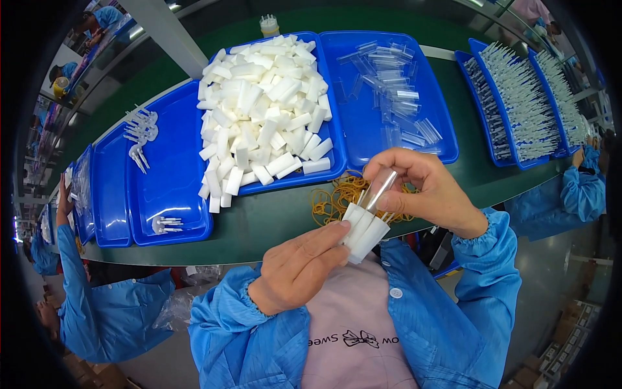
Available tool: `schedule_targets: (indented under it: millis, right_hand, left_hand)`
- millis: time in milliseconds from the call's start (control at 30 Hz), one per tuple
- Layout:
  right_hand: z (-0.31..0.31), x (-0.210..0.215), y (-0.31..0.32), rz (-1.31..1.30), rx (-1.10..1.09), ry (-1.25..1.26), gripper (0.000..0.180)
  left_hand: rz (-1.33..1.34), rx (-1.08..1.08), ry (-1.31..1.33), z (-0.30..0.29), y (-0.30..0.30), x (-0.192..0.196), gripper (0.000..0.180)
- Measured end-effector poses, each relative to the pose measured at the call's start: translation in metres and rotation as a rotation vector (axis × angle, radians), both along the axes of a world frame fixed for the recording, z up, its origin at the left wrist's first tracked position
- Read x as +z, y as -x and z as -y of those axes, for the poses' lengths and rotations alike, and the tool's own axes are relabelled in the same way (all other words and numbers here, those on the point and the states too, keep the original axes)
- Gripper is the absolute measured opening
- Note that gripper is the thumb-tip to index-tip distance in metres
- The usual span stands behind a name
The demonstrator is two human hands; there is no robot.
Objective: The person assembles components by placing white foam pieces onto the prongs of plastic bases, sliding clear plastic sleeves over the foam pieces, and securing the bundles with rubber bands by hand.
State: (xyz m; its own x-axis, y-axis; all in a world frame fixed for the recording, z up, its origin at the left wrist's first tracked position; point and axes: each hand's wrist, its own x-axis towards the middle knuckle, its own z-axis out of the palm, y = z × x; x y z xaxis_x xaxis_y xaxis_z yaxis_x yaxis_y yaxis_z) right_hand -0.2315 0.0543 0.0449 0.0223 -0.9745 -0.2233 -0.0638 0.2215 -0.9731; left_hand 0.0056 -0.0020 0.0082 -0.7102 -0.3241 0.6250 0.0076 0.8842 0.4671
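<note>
Grip: clasps white foam blocks [367, 238] in the left hand [301, 262], pinches a clear tube [382, 188] in the right hand [424, 185], at the blocks' upper ends. Has yellow rubber bands [329, 204] just beyond, a blue tray [339, 165] heaped with similar blocks [259, 110] farther to the left, another blue tray [431, 78] with loose clear tubes [407, 94] straight ahead.

Factory workshop: blue-coated workers [113, 318], parts trays [175, 175]

Two bare hands [304, 264], at least two white blocks [370, 238] and one clear tube [384, 187]. Beyond: dozens more blocks in one blue tray [338, 162] — dozen-plus tubes in second tray [435, 91] — three side trays [530, 164], one jar [269, 27].
</note>
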Motion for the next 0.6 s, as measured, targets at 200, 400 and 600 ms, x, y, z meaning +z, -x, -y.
schedule_targets:
  millis: [200,400,600]
  right_hand:
    - [-0.002,0.006,0.003,-0.231,0.030,0.042,0.032]
    - [-0.002,0.005,-0.001,0.022,0.024,-0.003,0.029]
    - [-0.003,0.011,-0.005,-0.088,0.083,0.041,0.029]
  left_hand:
    - [0.014,0.006,0.027,0.000,0.005,-0.005,0.016]
    - [-0.043,-0.042,0.085,0.001,0.005,-0.006,0.013]
    - [-0.034,-0.035,0.133,0.003,0.006,-0.002,0.017]
